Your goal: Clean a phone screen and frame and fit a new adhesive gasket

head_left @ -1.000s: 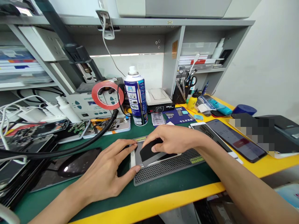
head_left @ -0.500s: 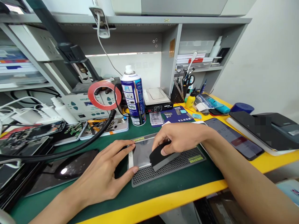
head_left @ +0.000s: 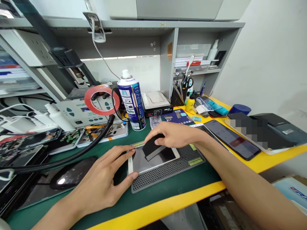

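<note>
A white-framed phone [head_left: 139,164] with a dark, glossy screen lies face up on a grey honeycomb-patterned mat [head_left: 153,179]. My left hand [head_left: 105,177] holds the phone's left end, fingertips at the far corner and thumb at the near one. In my right hand [head_left: 171,135] is a black block with a grey edge [head_left: 152,149], gripped from above between thumb and fingers. Tilted, its grey edge rests on the screen near the middle. My right fingers partly cover the block, and the phone's far edge is partly hidden behind it.
A blue spray can [head_left: 132,102] stands behind the mat, beside a roll of red tape [head_left: 102,99]. A black hose [head_left: 79,156] arcs across the left side. Another phone [head_left: 230,139] lies at right. The yellow table edge [head_left: 153,212] runs in front.
My right hand has moved the black block left and away from me across the phone, uncovering its right end. My left hand keeps its hold. The whole view has shifted slightly.
</note>
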A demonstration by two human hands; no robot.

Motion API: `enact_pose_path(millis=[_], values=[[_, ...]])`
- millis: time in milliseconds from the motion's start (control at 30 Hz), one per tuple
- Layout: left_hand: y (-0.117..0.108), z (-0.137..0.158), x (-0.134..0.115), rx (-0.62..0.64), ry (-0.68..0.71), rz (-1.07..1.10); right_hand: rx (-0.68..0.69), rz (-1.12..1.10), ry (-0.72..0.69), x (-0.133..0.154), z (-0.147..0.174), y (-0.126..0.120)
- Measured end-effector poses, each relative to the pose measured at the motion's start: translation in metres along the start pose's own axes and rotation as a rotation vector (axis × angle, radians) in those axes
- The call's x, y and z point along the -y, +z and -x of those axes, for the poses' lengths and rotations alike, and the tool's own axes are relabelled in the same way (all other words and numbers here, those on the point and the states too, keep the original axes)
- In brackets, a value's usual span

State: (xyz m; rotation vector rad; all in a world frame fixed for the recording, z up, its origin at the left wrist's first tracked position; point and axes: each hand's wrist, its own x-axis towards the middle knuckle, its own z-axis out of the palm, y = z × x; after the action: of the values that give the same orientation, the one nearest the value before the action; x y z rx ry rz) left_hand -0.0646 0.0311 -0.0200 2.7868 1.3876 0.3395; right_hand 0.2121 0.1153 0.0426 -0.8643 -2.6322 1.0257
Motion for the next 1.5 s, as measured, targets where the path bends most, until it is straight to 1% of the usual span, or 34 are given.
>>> enact_pose_path(millis=[267, 633, 700, 733, 833, 900, 967, 1033, 1133, 1200, 1300, 1500], values=[[0.002, 0.000, 0.002, -0.023, 0.009, -0.021, 0.169, -0.014, 0.033, 0.000, 0.014, -0.019], [0.000, 0.002, 0.003, -0.001, -0.010, -0.028, 0.306, -0.051, 0.130, 0.002, 0.029, -0.032], [-0.002, 0.001, 0.001, 0.000, -0.009, -0.016, 0.264, -0.072, 0.150, -0.001, 0.033, -0.036], [-0.002, 0.000, 0.001, -0.001, -0.010, -0.008, 0.212, -0.078, 0.159, -0.003, 0.034, -0.037], [-0.004, -0.001, -0.002, -0.003, -0.013, 0.011, -0.008, -0.086, 0.169, -0.007, 0.034, -0.040], [-0.004, -0.001, -0.002, -0.009, -0.014, 0.016, -0.121, -0.091, 0.161, -0.007, 0.030, -0.036], [-0.003, -0.001, -0.002, -0.015, -0.015, 0.020, -0.176, -0.098, 0.152, -0.004, 0.023, -0.028], [-0.003, -0.002, -0.003, -0.012, -0.017, 0.025, -0.177, -0.116, 0.154, 0.001, 0.015, -0.017], [-0.004, -0.002, -0.003, -0.010, -0.015, 0.038, -0.112, -0.161, 0.185, 0.008, 0.006, -0.001], [-0.005, -0.002, -0.004, -0.010, -0.012, 0.047, -0.080, -0.173, 0.217, 0.010, 0.002, 0.005], [-0.006, -0.002, -0.003, -0.002, -0.009, 0.045, -0.073, -0.152, 0.274, 0.009, 0.000, 0.007], [-0.004, -0.001, -0.002, 0.002, -0.008, 0.035, -0.060, -0.094, 0.437, -0.001, 0.001, -0.001]])
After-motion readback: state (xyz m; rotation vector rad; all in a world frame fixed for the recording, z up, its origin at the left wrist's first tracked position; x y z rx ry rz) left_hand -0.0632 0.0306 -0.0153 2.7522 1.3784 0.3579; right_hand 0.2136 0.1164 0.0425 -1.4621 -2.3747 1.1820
